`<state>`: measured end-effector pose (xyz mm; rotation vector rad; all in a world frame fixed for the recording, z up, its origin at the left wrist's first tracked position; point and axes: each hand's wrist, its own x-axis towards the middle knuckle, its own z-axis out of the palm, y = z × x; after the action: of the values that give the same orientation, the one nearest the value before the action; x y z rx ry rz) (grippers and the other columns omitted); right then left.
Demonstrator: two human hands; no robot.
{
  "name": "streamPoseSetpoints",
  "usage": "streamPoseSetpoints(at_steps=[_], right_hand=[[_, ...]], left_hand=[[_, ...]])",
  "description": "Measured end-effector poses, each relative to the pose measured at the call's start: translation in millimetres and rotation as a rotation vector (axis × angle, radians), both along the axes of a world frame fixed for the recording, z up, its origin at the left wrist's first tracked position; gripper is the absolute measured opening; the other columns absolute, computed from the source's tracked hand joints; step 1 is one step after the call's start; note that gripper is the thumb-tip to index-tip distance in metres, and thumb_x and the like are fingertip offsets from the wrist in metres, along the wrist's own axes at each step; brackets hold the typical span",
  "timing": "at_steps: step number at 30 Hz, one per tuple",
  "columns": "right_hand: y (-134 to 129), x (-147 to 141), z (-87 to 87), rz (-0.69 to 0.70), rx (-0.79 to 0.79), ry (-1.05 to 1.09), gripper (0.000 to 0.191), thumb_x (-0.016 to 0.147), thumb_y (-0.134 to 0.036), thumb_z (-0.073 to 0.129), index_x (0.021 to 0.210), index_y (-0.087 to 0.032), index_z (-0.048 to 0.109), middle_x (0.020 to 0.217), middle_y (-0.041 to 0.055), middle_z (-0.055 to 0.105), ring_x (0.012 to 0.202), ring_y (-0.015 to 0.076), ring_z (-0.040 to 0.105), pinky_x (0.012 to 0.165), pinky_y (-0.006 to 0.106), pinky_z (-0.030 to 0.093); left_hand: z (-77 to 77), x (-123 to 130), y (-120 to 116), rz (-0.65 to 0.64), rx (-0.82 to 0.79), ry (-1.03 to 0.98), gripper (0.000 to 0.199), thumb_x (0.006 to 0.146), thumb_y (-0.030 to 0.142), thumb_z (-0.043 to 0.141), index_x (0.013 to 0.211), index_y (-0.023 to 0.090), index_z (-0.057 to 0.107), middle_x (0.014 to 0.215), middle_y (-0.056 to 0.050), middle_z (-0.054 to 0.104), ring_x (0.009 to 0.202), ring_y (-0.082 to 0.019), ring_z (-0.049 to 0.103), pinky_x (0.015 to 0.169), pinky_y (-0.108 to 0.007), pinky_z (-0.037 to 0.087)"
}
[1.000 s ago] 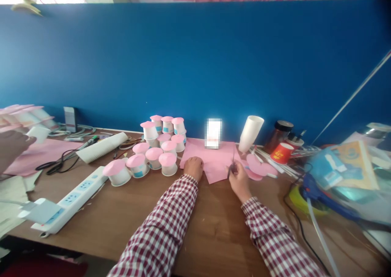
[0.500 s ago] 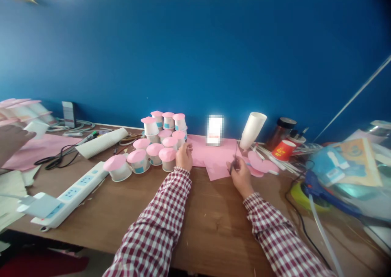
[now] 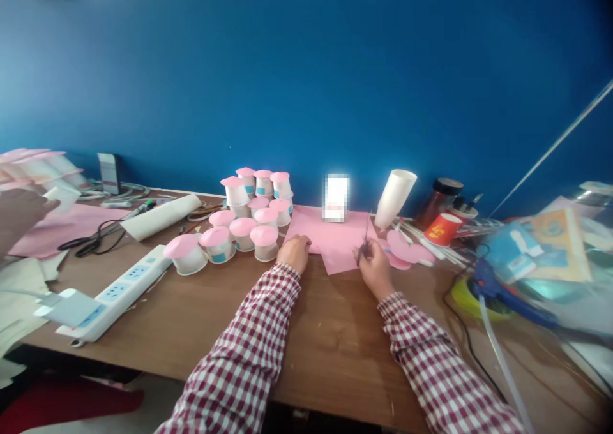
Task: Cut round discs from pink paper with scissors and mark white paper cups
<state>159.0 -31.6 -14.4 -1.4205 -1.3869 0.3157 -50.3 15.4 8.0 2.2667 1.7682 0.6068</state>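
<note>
My right hand [image 3: 376, 268] is closed round the dark handles of a pair of scissors [image 3: 365, 247], whose blades point up and away over the pink paper [image 3: 335, 236]. At the front left edge of that paper, my left hand [image 3: 294, 253] is closed, its fingers curled down and apparently pinching the edge. Left of it stand several white paper cups [image 3: 236, 195] topped with pink paper discs, some of them stacked. Loose pink paper discs [image 3: 407, 247] lie just right of the scissors hand.
A white cup stack [image 3: 395, 198] leans by the blue wall. To the right are a red cup [image 3: 443, 228], a dark jar [image 3: 438, 198] and a blue glue gun [image 3: 512, 297]. A power strip [image 3: 119, 293] lies left, near another person's hand [image 3: 22, 217].
My left hand has come down from beside the cups to the edge of the pink paper, its fingers now curled. The scissors stay in my right hand. The view has tilted down slightly.
</note>
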Motion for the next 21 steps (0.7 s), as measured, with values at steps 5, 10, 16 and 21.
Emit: streamPoseSetpoints(at_steps=[5, 10, 16, 21], right_hand=[[-1.9, 0.4, 0.6, -0.006, 0.009, -0.055, 0.045, 0.08, -0.046, 0.054, 0.11, -0.013, 0.053, 0.093, 0.0122, 0.065, 0.08, 0.0217, 0.062, 0.071, 0.034, 0.049], [-6.2, 1.6, 0.5, -0.03, -0.03, -0.246, 0.04, 0.079, -0.04, 0.055, 0.112, -0.017, 0.053, 0.09, 0.0078, 0.066, 0.077, 0.0215, 0.062, 0.068, 0.032, 0.048], [-6.3, 0.3, -1.8, -0.038, -0.126, -0.324, 0.038, 0.077, -0.039, 0.057, 0.111, -0.021, 0.054, 0.092, 0.0052, 0.068, 0.08, 0.0215, 0.065, 0.066, 0.031, 0.048], [-7.7, -0.7, 0.1, -0.033, -0.15, -0.323, 0.038, 0.078, -0.039, 0.057, 0.112, -0.022, 0.053, 0.091, 0.0047, 0.068, 0.081, 0.0206, 0.065, 0.066, 0.029, 0.048]], left_hand=[[-5.1, 11.8, -13.3, -0.048, -0.029, 0.039, 0.028, 0.087, 0.023, 0.037, 0.103, 0.02, 0.061, 0.101, -0.008, 0.06, 0.092, -0.019, 0.057, 0.075, -0.029, 0.044], [-9.8, 22.4, -16.4, -0.037, -0.01, 0.139, 0.033, 0.089, 0.027, 0.033, 0.109, 0.018, 0.058, 0.101, -0.012, 0.055, 0.092, -0.022, 0.056, 0.073, -0.031, 0.044], [-11.4, 26.5, -14.4, -0.048, -0.025, 0.204, 0.031, 0.086, 0.018, 0.034, 0.101, 0.018, 0.06, 0.098, -0.012, 0.052, 0.087, -0.022, 0.057, 0.074, -0.032, 0.044], [-12.1, 25.1, -13.5, -0.052, -0.032, 0.132, 0.034, 0.084, 0.019, 0.037, 0.109, 0.021, 0.06, 0.102, -0.012, 0.054, 0.091, -0.023, 0.058, 0.076, -0.033, 0.044]])
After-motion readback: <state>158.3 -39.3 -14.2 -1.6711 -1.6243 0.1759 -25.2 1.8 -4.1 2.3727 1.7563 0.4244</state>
